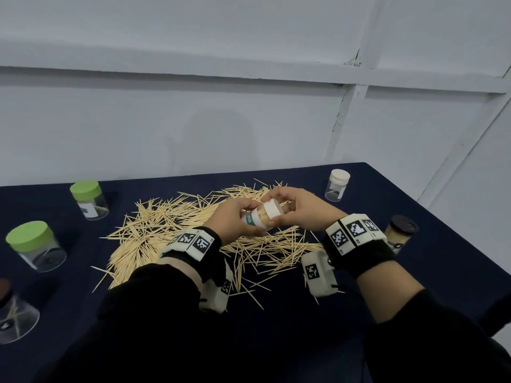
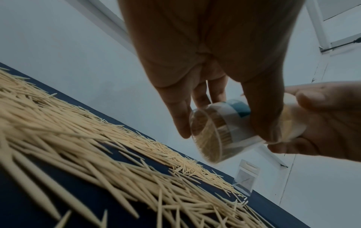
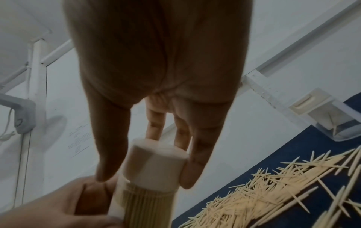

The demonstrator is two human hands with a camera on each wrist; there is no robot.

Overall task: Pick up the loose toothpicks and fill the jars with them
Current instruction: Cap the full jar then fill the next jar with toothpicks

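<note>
A clear jar packed with toothpicks lies tilted in the air over the loose toothpick pile. My left hand grips the jar's labelled body. My right hand has its fingers and thumb curled round the jar's white lid, which sits on the jar mouth. In the right wrist view the toothpicks stand tight and upright inside the jar. The pile spreads across the dark blue tablecloth under and ahead of both hands.
Two green-lidded jars stand at the left, and a brown-lidded jar sits at the near left edge. A white-lidded jar stands at the back right, a dark-lidded full jar at the right. White walls close behind the table.
</note>
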